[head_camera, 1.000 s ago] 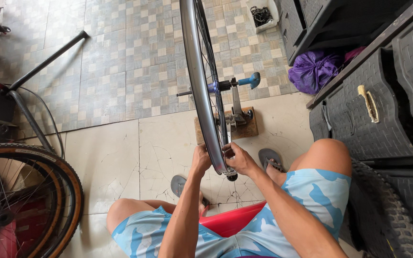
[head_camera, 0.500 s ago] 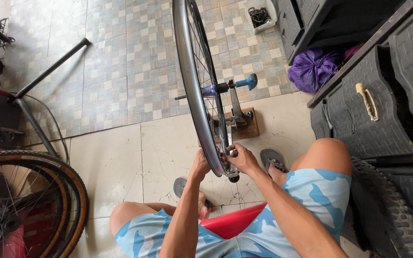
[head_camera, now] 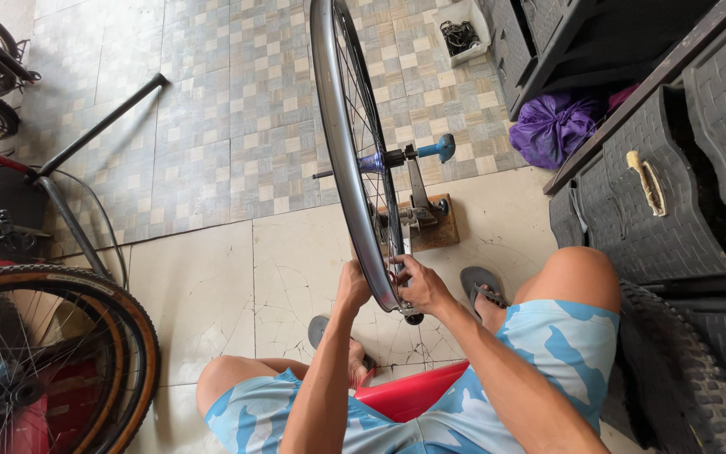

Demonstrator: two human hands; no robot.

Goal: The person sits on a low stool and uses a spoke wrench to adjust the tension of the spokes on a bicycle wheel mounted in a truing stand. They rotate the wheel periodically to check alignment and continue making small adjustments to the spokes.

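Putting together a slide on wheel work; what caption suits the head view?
Seated person's left hand and right hand grip the rim of a bare bicycle wheel in a truing stand.

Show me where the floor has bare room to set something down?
The pale tile between the tan-walled tyre and the wheel rim is bare, as is the patterned tile beyond. It is crowded by the truing stand, both hands, the sandals and the black drawers.

Purple bag (head_camera: 555,126) by black drawers (head_camera: 665,210), tan-walled tyre (head_camera: 119,336), white tray (head_camera: 462,32)
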